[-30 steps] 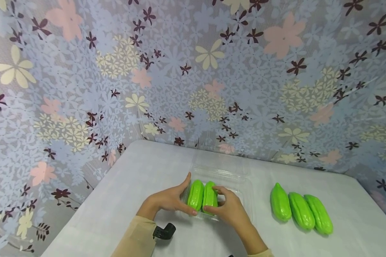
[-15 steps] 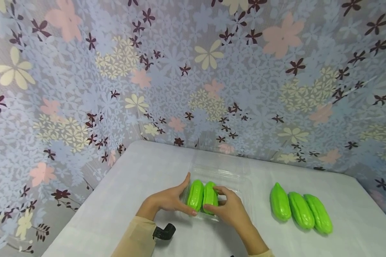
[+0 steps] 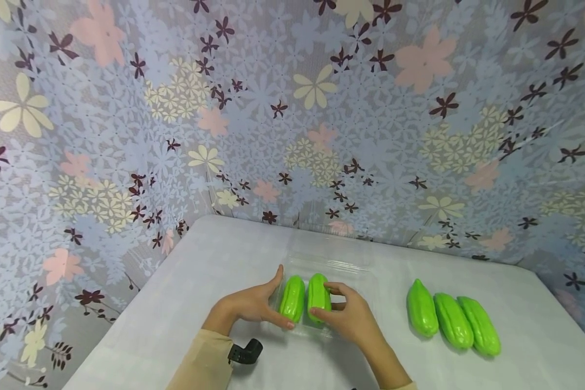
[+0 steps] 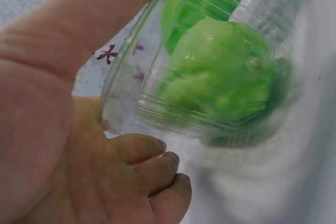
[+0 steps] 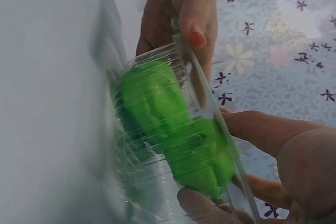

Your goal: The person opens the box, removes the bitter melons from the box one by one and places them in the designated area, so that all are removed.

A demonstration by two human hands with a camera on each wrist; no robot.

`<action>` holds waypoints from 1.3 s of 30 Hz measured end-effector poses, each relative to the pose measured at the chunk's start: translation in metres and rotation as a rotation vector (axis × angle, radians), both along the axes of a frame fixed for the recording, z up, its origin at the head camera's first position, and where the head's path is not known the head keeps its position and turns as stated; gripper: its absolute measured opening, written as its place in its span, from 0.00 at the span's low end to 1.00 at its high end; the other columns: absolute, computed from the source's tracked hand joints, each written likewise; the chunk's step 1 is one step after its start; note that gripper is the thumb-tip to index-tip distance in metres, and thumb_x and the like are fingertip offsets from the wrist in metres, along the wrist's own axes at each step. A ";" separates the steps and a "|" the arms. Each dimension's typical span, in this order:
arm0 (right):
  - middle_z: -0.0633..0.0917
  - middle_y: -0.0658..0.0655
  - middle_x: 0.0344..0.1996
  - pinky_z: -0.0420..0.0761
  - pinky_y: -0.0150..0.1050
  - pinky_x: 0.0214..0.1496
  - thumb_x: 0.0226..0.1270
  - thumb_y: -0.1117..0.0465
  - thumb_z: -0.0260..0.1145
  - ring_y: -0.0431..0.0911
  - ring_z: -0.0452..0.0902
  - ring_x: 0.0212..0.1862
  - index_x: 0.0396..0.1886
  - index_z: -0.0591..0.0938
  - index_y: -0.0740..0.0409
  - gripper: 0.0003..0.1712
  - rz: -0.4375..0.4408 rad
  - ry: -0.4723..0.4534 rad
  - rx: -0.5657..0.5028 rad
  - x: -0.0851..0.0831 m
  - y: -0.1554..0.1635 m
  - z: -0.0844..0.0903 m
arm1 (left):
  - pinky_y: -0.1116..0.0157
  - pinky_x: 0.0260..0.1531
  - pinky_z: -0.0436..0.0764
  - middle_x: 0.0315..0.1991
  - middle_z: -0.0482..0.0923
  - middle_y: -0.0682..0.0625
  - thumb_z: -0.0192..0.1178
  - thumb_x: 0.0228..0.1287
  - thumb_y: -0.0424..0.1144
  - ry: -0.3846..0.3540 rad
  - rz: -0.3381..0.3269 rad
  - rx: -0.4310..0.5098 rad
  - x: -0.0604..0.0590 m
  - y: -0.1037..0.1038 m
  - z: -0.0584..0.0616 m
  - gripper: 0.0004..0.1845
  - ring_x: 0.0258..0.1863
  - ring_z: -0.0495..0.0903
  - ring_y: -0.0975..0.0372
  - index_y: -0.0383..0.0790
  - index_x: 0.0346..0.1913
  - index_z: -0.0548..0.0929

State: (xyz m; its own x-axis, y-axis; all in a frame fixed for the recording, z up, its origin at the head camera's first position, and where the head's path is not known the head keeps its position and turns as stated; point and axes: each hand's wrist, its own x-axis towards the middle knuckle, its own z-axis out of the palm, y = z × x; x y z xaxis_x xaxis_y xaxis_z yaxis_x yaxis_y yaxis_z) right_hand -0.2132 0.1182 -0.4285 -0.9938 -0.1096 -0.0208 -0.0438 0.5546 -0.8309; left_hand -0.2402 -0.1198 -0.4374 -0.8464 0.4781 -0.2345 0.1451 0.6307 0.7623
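A clear plastic container [image 3: 330,264] lies on the table with its lid folded back toward the wall. My left hand [image 3: 251,304] grips its left side, thumb at the front corner and fingers along the outer wall. Inside it stand two glossy green cucumber-shaped vegetables, the left one [image 3: 292,299] beside my left hand. My right hand [image 3: 350,318] pinches the right one [image 3: 318,298] between thumb and fingers. A narrow gap shows between the two in the head view. Through the clear wall, the left wrist view shows a rounded green end [image 4: 220,72].
Three more green vegetables [image 3: 452,320] lie side by side on the white table [image 3: 239,244] at the right. A flowered wall covering [image 3: 253,135] rises behind the table's far edge. A black wrist mount [image 3: 246,352] juts from the left sleeve.
A gap has opened between the two green vegetables in the container, which lay side by side before. My right hand keeps its pinch on the right one; the left hand keeps its grip.
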 end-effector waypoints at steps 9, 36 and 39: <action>0.77 0.55 0.60 0.85 0.44 0.41 0.43 0.42 0.77 0.53 0.81 0.52 0.60 0.75 0.43 0.41 -0.028 -0.049 -0.023 0.002 0.014 0.010 | 0.47 0.72 0.54 0.77 0.38 0.47 0.73 0.40 0.60 -0.011 0.002 0.014 0.002 -0.004 0.002 0.70 0.75 0.46 0.52 0.50 0.75 0.30; 0.60 0.64 0.71 0.79 0.53 0.55 0.51 0.33 0.67 0.65 0.61 0.68 0.73 0.57 0.48 0.54 -0.126 -0.164 0.024 0.007 0.117 0.052 | 0.46 0.72 0.52 0.77 0.36 0.46 0.74 0.41 0.58 -0.025 0.005 0.021 0.005 -0.009 0.006 0.70 0.76 0.44 0.51 0.52 0.75 0.29; 0.59 0.66 0.71 0.81 0.51 0.53 0.51 0.31 0.66 0.66 0.61 0.68 0.74 0.55 0.51 0.57 -0.149 -0.169 0.072 0.004 0.125 0.050 | 0.46 0.72 0.52 0.77 0.36 0.46 0.74 0.41 0.58 -0.024 0.008 0.018 0.005 -0.009 0.007 0.70 0.76 0.44 0.51 0.54 0.75 0.28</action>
